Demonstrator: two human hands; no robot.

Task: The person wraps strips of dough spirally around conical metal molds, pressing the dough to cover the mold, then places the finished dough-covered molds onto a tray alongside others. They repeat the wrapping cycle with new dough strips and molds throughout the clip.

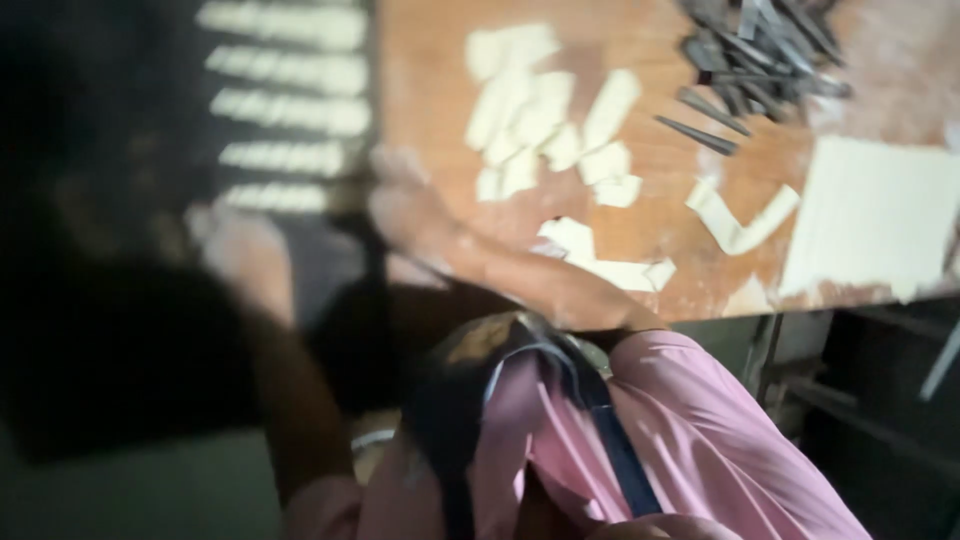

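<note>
The view is heavily motion-blurred. My right hand (pixel 405 205) reaches out from a pink sleeve (pixel 690 420) to the left edge of a wooden table (pixel 430 90), just below a scatter of white flat pieces (pixel 545 120). My left hand (pixel 240 260) hovers off the table to the left, over a dark area. A thin dark shape (pixel 372 250) stands between the two hands; the blur hides whether either hand grips it. A dark strap or bag (pixel 470 390) hangs across my chest.
A pile of dark metal strips (pixel 760 50) lies at the table's far right. A white sheet (pixel 870 215) and a bent white strip (pixel 740 225) rest near the front edge. Pale slats (pixel 290 100) show at the left. The table's metal frame (pixel 770 350) is below.
</note>
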